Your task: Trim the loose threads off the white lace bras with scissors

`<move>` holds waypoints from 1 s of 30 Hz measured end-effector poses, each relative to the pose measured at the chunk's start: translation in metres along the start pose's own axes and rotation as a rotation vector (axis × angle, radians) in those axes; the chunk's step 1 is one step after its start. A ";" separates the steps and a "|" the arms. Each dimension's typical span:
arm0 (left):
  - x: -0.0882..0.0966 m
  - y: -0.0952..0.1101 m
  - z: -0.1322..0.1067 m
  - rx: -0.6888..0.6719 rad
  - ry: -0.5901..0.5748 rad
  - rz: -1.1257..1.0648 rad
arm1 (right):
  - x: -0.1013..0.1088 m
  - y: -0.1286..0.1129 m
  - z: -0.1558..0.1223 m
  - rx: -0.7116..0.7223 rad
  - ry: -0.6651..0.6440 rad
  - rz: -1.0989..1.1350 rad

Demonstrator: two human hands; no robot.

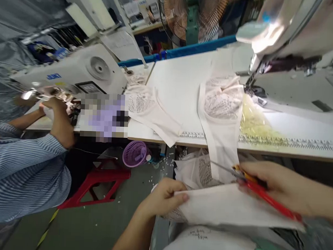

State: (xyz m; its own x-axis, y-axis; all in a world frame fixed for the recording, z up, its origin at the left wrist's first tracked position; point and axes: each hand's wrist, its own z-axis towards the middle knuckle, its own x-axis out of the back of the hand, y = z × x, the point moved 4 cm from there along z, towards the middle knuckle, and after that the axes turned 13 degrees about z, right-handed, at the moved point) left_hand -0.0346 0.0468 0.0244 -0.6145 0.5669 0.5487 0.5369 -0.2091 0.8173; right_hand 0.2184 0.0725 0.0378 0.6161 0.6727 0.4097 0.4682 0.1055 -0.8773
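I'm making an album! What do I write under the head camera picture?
Left hand pinching pale fabric, right hand holding red-handled scissors, beside a white sewing table.

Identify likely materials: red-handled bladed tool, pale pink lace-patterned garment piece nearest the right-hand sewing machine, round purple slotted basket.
Tool: grey blade, likely metal; evenly red handle, probably plastic.
Garment piece: soft, matte fabric by its drape; openwork suggests lace.
Basket: probably moulded plastic; uniform colour, regular slots.

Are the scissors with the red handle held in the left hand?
No, the right hand holds the red-handled scissors, while the left hand grips pale fabric.
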 end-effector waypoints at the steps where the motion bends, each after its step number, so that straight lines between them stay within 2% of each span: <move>1: -0.003 -0.010 0.004 0.069 -0.032 0.010 | 0.005 0.000 0.008 -0.022 -0.023 -0.047; 4: -0.004 -0.026 0.018 0.183 -0.069 0.230 | 0.010 -0.005 0.027 -0.071 -0.073 -0.108; 6: -0.003 -0.020 0.027 0.157 -0.046 0.349 | 0.006 -0.014 0.033 -0.078 -0.101 -0.109; 8: -0.006 -0.002 0.034 0.020 -0.037 0.287 | -0.002 -0.025 0.035 -0.053 -0.153 -0.082; 10: -0.013 0.019 0.040 -0.133 -0.023 0.093 | -0.008 -0.034 0.034 -0.011 -0.202 -0.049; 11: -0.017 0.026 0.042 -0.161 0.000 -0.020 | -0.008 -0.037 0.034 0.006 -0.210 -0.041; 13: -0.025 0.031 0.047 -0.097 0.082 -0.230 | -0.003 -0.037 0.036 0.016 -0.186 -0.060; 16: -0.034 0.025 0.052 0.084 0.174 -0.430 | 0.010 -0.028 0.042 -0.025 -0.120 -0.125; 22: -0.036 0.023 0.062 0.178 0.155 -0.663 | 0.020 -0.025 0.047 -0.029 -0.123 -0.057; 30: -0.041 0.018 0.069 0.261 0.211 -0.677 | 0.021 -0.029 0.048 -0.029 -0.139 -0.041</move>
State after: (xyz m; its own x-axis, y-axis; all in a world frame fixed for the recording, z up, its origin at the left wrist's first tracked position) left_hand 0.0399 0.0750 0.0044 -0.9423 0.3344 -0.0151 0.1061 0.3411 0.9340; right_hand 0.1873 0.1183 0.0596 0.5035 0.7632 0.4049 0.5108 0.1150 -0.8520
